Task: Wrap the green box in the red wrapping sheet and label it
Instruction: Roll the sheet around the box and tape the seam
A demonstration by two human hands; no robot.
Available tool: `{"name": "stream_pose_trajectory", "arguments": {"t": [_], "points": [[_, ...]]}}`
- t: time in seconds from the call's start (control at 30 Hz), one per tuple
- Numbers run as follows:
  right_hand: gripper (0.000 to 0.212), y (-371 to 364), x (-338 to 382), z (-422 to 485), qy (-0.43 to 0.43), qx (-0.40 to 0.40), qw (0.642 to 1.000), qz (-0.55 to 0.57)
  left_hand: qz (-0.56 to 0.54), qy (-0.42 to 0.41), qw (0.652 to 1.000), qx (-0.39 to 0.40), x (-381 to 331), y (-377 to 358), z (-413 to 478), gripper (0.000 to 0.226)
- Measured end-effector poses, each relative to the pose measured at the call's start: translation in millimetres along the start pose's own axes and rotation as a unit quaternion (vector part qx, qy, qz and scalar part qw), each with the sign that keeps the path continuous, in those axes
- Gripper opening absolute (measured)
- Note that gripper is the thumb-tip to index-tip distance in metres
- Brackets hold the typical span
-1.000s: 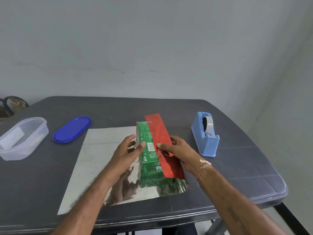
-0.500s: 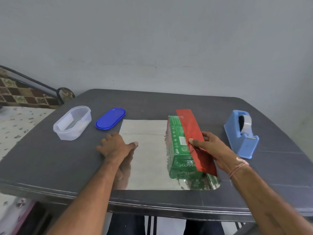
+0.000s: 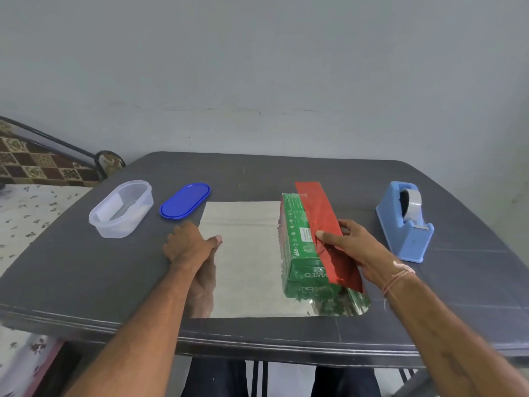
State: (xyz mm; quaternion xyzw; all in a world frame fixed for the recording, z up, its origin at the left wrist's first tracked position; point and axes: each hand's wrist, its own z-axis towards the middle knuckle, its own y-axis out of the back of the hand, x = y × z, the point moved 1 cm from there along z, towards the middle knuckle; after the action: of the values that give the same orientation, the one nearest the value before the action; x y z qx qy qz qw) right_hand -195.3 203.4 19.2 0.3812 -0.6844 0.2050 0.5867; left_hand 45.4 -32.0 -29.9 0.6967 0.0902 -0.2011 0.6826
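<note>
While the rectangular green cardboard box point(image 3: 297, 236) lies on the silver-backed red wrapping sheet point(image 3: 246, 267), the right hand point(image 3: 355, 247) pinches a red flap onto its top; the left hand point(image 3: 186, 245), fingers curled, grips the sheet's left edge.

The left hand point(image 3: 190, 247) has let go of the green box point(image 3: 297, 242), which it gripped one second ago. It now sits well to the left of the box, at the far edge of the red wrapping sheet point(image 3: 246, 262), thumb on the silver face.

Tiny txt on box point(image 3: 294, 224) (illegible)
</note>
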Motion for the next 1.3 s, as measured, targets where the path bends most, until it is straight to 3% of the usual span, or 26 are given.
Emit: {"name": "stream_pose_trajectory", "arguments": {"t": [0.07,0.17,0.23,0.33,0.47,0.67,0.83,0.97,1.03,1.13,1.2,1.3], "points": [[0.073,-0.1,-0.6,0.3,0.0,0.0,1.0,0.002,-0.008,-0.005,1.0,0.02,-1.3,3.2,3.1,0.045],[0.072,-1.0,0.0,-1.6,-0.002,-0.002,1.0,-0.002,-0.022,-0.006,0.999,0.033,-4.7,3.6,2.6,0.033],[0.071,-1.2,0.7,-2.6,-0.002,-0.003,1.0,0.001,-0.027,-0.006,0.999,0.023,-5.5,3.8,0.1,0.033],[0.067,-1.9,1.0,-3.7,-0.002,-0.004,1.0,0.002,-0.048,-0.013,0.999,-0.014,0.9,4.7,-0.3,0.055],[0.07,-1.5,-0.3,-1.6,-0.001,-0.004,1.0,-0.005,-0.056,-0.037,0.998,0.002,3.4,6.6,1.7,0.022],[0.068,-2.4,-1.2,-3.0,0.002,-0.002,1.0,-0.005,-0.042,-0.033,0.998,0.012,2.3,6.1,2.9,0.022],[0.069,-1.8,-1.1,-2.1,-0.003,-0.005,1.0,-0.003,-0.015,-0.086,0.996,-0.017,-5.6,5.6,-4.7,0.024],[0.07,-1.0,-1.0,-1.2,-0.004,0.002,1.0,0.0,-0.081,-0.064,0.994,0.042,-9.4,10.9,3.6,0.029],[0.07,-1.3,-1.5,-0.9,-0.004,0.003,1.0,0.003,-0.219,-0.042,0.97,0.098,-6.9,11.6,12.7,0.029],[0.07,-0.1,-2.7,0.3,-0.005,-0.001,1.0,0.005,-0.394,-0.022,0.9,0.183,-7.5,20.3,12.4,0.019],[0.069,-0.4,-2.4,0.9,-0.006,0.003,1.0,-0.001,-0.444,-0.048,0.87,0.209,-12.2,34.2,8.4,0.036],[0.069,0.9,-2.4,2.0,-0.006,0.007,1.0,0.001,-0.446,-0.1,0.857,0.236,-24.4,52.2,10.9,0.043]]}}
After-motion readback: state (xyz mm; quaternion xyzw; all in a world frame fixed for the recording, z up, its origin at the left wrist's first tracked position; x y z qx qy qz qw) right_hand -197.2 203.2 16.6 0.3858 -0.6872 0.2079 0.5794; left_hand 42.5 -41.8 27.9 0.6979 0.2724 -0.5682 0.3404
